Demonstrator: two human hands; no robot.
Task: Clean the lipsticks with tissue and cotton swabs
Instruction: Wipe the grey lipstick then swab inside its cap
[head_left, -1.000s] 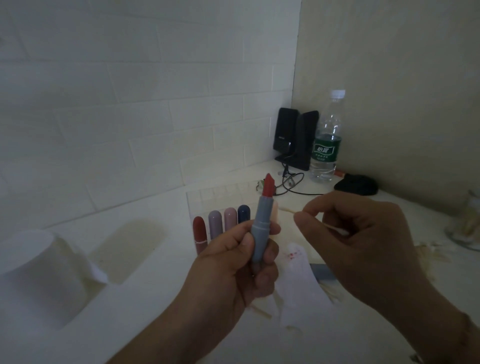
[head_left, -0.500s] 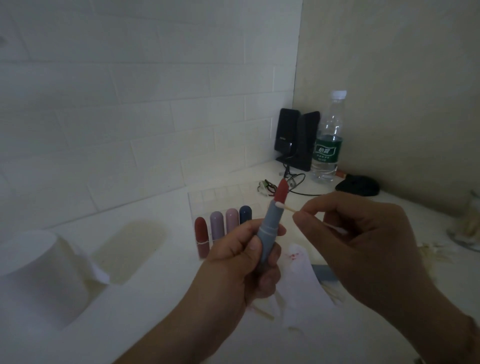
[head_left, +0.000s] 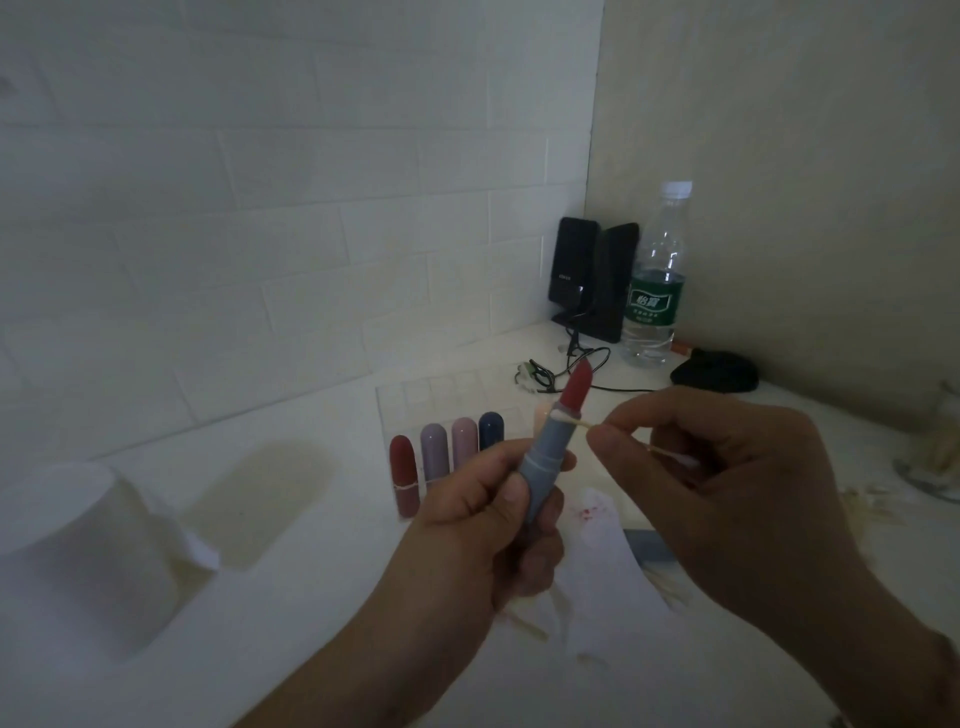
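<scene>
The left hand (head_left: 488, 514) grips the grey lipstick (head_left: 550, 452), now tilted right. The right hand (head_left: 727, 478) pinches a cotton swab (head_left: 613, 435), whose tip has come from clear of the red bullet to its collar, so wiping looks under way. A stained tissue (head_left: 597, 525) lies on the white bench (head_left: 311, 597), four capped lipsticks (head_left: 447, 457) beyond, a water bottle (head_left: 655, 291) in the corner.

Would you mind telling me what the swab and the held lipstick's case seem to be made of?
Cotton swab: a pale stick, wood or paper by its look, with a white fluffy tip, likely cotton. Lipstick case: apparently plastic, grey-blue and matte, smooth with no bright glints.
</scene>
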